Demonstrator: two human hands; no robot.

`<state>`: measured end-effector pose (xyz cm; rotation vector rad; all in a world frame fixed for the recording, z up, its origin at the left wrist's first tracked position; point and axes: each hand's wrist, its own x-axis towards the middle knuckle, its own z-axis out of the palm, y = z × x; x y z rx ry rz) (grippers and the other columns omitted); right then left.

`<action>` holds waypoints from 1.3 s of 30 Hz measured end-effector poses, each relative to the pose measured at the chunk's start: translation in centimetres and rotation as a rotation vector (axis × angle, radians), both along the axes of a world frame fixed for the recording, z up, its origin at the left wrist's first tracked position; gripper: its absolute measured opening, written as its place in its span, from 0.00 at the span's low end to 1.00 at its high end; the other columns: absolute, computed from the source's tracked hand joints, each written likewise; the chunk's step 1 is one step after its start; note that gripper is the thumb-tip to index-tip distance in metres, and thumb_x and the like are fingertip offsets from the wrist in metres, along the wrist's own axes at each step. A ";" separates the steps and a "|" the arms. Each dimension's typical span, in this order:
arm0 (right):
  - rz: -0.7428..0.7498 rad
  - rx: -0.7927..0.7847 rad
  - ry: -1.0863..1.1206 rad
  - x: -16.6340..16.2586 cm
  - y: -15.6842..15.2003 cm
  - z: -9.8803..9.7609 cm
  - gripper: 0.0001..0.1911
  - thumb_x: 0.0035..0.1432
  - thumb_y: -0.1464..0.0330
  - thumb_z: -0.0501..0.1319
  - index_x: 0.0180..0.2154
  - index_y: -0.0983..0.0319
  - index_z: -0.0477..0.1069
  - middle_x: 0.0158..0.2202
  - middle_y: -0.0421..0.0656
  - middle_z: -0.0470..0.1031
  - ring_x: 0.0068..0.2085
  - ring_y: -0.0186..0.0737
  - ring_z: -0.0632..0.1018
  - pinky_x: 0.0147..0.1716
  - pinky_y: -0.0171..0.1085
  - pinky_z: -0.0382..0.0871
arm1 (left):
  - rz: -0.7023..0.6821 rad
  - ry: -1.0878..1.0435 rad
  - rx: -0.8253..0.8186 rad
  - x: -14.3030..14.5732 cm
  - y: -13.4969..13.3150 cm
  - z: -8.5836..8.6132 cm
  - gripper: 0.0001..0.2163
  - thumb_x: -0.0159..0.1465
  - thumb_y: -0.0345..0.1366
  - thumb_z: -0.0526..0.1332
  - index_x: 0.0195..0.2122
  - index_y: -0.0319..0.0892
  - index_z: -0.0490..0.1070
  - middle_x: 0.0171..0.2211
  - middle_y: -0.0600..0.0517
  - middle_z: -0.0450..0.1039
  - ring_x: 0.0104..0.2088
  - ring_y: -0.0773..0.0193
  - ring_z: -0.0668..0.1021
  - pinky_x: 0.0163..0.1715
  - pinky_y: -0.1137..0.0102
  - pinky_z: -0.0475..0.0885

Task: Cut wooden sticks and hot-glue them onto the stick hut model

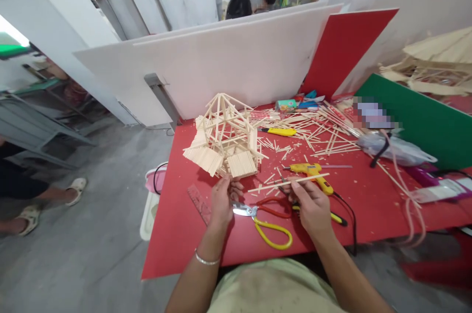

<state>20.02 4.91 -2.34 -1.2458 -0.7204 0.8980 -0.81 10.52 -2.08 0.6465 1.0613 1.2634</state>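
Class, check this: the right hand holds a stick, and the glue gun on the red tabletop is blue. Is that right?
No: in the head view the glue gun on the red tabletop is yellow, not blue; the right hand does hold a stick.

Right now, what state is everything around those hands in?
Stick model: upright, upper frame uncovered
Right hand: pinching a thin stick
Left hand: by the model, contact unclear
Scissors: lying flat, handles spread
Glue gun: lying down, cord attached
Yellow cutter: lying flat
Clear ruler: lying flat
Loose sticks: scattered
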 end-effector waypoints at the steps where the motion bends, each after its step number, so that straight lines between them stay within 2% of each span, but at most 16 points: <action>1: 0.016 0.004 -0.042 -0.1 -0.4 0.3 0.17 0.53 0.55 0.70 0.36 0.62 0.80 0.30 0.43 0.79 0.26 0.34 0.73 0.26 0.34 0.71 | -0.005 0.008 0.007 0.1 0.0 -0.2 0.17 0.58 0.47 0.67 0.33 0.36 0.75 0.23 0.49 0.77 0.18 0.70 0.75 0.17 0.77 0.60; 6: 0.162 0.011 -0.133 -0.8 -1.5 1.1 0.17 0.56 0.53 0.67 0.34 0.61 0.79 0.26 0.41 0.77 0.25 0.33 0.73 0.25 0.33 0.71 | -0.021 0.054 0.044 0.6 -0.2 -0.8 0.14 0.57 0.45 0.67 0.33 0.36 0.75 0.24 0.50 0.76 0.19 0.71 0.75 0.18 0.77 0.60; 10: 0.255 -0.010 -0.121 -1.1 -1.6 1.4 0.16 0.58 0.54 0.66 0.38 0.61 0.78 0.28 0.41 0.78 0.26 0.34 0.75 0.26 0.33 0.71 | -0.031 0.141 0.070 0.5 -0.8 -0.6 0.15 0.57 0.46 0.68 0.33 0.37 0.76 0.25 0.51 0.76 0.20 0.70 0.74 0.18 0.77 0.61; 13: 0.260 -0.027 -0.114 -1.2 -1.4 1.7 0.16 0.57 0.53 0.66 0.37 0.60 0.77 0.27 0.40 0.78 0.27 0.35 0.76 0.26 0.33 0.71 | -0.153 0.244 0.105 -0.1 -2.0 -0.4 0.15 0.57 0.46 0.69 0.35 0.37 0.77 0.27 0.50 0.77 0.22 0.68 0.75 0.21 0.75 0.66; 17: 0.267 -0.040 -0.142 -1.5 -0.9 1.4 0.17 0.58 0.53 0.65 0.33 0.60 0.75 0.26 0.40 0.77 0.28 0.36 0.77 0.28 0.33 0.72 | -0.379 0.404 0.245 -0.6 -4.1 -0.6 0.13 0.62 0.45 0.66 0.32 0.38 0.78 0.25 0.50 0.76 0.25 0.67 0.75 0.27 0.72 0.69; 20: 0.286 -0.044 -0.174 -1.6 -0.7 0.5 0.16 0.59 0.53 0.65 0.34 0.60 0.76 0.27 0.40 0.77 0.30 0.37 0.78 0.30 0.33 0.72 | -0.447 0.535 0.327 -0.7 -5.2 -0.8 0.13 0.65 0.44 0.63 0.33 0.38 0.78 0.26 0.49 0.76 0.26 0.66 0.75 0.28 0.72 0.69; 24: 0.356 -0.074 -0.240 -1.2 -1.1 -0.7 0.17 0.60 0.53 0.63 0.40 0.60 0.77 0.34 0.42 0.81 0.34 0.40 0.80 0.34 0.36 0.74 | -0.374 0.793 0.390 -0.8 -5.4 -1.0 0.13 0.68 0.41 0.58 0.32 0.40 0.77 0.28 0.49 0.78 0.29 0.64 0.77 0.31 0.72 0.69; 31: 0.507 0.003 -0.550 -0.5 -4.1 -1.1 0.13 0.65 0.59 0.59 0.43 0.57 0.78 0.41 0.43 0.83 0.38 0.41 0.82 0.37 0.37 0.76 | -0.282 1.501 0.448 -0.7 -4.1 -1.6 0.12 0.70 0.37 0.55 0.34 0.43 0.76 0.31 0.49 0.79 0.33 0.61 0.78 0.33 0.69 0.64; 35: 0.530 0.060 -0.664 0.0 -5.0 -1.5 0.12 0.66 0.62 0.58 0.43 0.57 0.78 0.42 0.43 0.83 0.40 0.41 0.82 0.39 0.37 0.75 | -0.231 1.694 0.427 0.1 -3.3 -2.2 0.12 0.71 0.38 0.54 0.37 0.43 0.76 0.35 0.47 0.79 0.36 0.60 0.78 0.34 0.68 0.63; 39: 0.553 0.074 -0.702 0.5 -5.3 -1.7 0.11 0.67 0.63 0.58 0.44 0.57 0.77 0.40 0.42 0.83 0.39 0.40 0.81 0.39 0.37 0.74 | -0.197 1.788 0.443 0.6 -2.7 -2.7 0.13 0.71 0.39 0.53 0.37 0.42 0.75 0.34 0.46 0.78 0.35 0.58 0.77 0.34 0.67 0.63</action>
